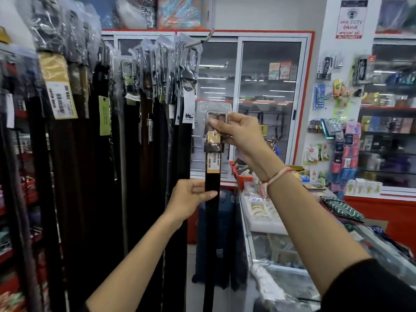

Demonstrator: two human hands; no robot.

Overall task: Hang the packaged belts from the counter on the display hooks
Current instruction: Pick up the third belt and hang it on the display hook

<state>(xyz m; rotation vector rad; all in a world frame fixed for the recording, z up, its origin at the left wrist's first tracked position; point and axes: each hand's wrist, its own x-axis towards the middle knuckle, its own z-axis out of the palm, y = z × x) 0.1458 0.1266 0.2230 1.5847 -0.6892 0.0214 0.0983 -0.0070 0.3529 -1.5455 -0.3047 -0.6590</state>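
Note:
I hold a black packaged belt (pixel 211 221) upright in clear plastic, with a metal buckle at the top and a yellow price tag below it. My right hand (pixel 236 131) pinches the buckle end of the pack. Lower down, my left hand (pixel 191 198) grips the strap. Up and to the left, a grey display hook (pixel 200 40) sticks out with several packaged belts hanging on it. The held belt is below and to the right of that hook, apart from it.
Rows of hanging belts (pixel 94 131) fill the left side. A glass counter (pixel 270 233) stands to the right with goods on it and a red basket (pixel 242 174) at its far end. Glass cabinets (pixel 265 97) and accessory shelves line the back wall.

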